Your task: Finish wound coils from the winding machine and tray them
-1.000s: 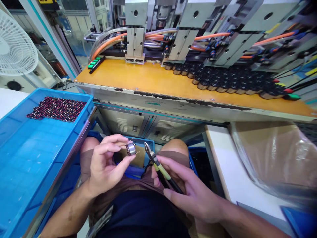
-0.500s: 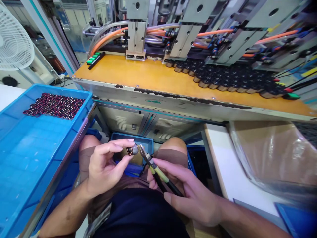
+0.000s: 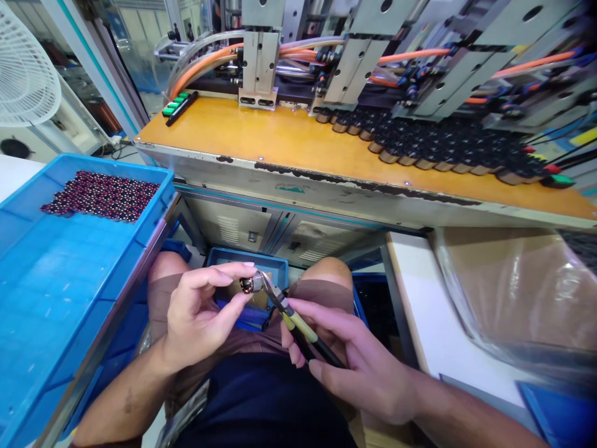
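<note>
My left hand [image 3: 198, 311] pinches a small wound coil part [image 3: 248, 285] between thumb and fingers, above my lap. My right hand [image 3: 359, 361] grips a pair of yellow-and-black handled cutters [image 3: 291, 320]. The cutter jaws touch the right side of the coil part. Both hands hover over a small blue box [image 3: 275, 264] between my knees.
A large blue tray [image 3: 56, 292] at the left holds several dark red coil parts [image 3: 100, 196] in its far corner. Ahead stands a machine with an orange top [image 3: 261, 140] and rows of black parts [image 3: 443, 149]. A plastic-lined box [image 3: 517, 292] sits on the white table at the right. A fan [image 3: 23, 68] stands far left.
The cutters moved left and up until their jaws met the coil part. My left hand turned the part slightly. The view shifted a little.
</note>
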`<state>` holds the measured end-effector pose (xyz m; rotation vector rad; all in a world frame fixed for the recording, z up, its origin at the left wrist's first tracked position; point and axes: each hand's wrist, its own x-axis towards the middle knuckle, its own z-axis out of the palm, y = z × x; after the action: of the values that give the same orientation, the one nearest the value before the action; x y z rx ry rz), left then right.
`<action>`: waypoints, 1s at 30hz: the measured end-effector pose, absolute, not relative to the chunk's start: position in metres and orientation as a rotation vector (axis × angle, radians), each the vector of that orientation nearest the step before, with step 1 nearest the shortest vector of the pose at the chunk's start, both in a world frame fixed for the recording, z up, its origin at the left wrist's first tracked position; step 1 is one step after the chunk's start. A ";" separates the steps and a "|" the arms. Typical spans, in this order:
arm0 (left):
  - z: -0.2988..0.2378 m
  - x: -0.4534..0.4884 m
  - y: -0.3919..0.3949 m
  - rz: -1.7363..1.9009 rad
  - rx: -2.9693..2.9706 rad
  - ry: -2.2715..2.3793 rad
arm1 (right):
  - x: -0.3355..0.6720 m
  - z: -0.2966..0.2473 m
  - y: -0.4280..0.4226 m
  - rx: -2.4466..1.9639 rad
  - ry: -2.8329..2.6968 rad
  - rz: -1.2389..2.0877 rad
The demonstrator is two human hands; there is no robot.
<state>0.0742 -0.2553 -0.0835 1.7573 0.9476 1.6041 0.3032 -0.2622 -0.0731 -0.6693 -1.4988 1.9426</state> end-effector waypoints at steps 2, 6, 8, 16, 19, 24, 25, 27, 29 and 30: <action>-0.084 0.074 -0.255 1.601 1.759 0.967 | 0.303 -0.074 -0.262 -0.694 -1.504 1.946; -0.084 0.073 -0.255 1.600 1.755 0.984 | 0.302 -0.074 -0.262 -0.724 -1.519 1.954; -0.085 0.073 -0.255 1.598 1.754 0.987 | 0.302 -0.073 -0.261 -0.730 -1.527 1.952; -0.085 0.072 -0.258 1.569 1.707 0.994 | 0.300 -0.072 -0.256 -0.855 -1.752 1.780; -0.083 0.069 -0.259 1.556 1.585 1.004 | 0.300 -0.074 -0.252 -0.890 -1.740 1.732; -0.086 0.049 -0.260 1.485 1.092 1.004 | 0.304 -0.068 -0.232 -0.892 -2.079 1.329; -0.087 0.044 -0.263 1.484 0.987 1.006 | 0.305 -0.064 -0.225 -0.878 -2.166 1.180; -0.088 0.034 -0.272 1.476 0.805 1.022 | 0.307 -0.055 -0.203 -0.853 -2.280 0.862; -0.085 0.023 -0.283 1.454 0.671 1.062 | 0.306 -0.041 -0.173 -0.824 -2.324 0.537; -0.082 0.016 -0.289 1.438 0.628 1.101 | 0.304 -0.033 -0.155 -0.808 -2.331 0.385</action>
<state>0.0159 -0.2887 -0.0822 0.6280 1.1011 1.4376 0.3035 -0.1545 -0.0332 -0.8083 -2.3311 0.3850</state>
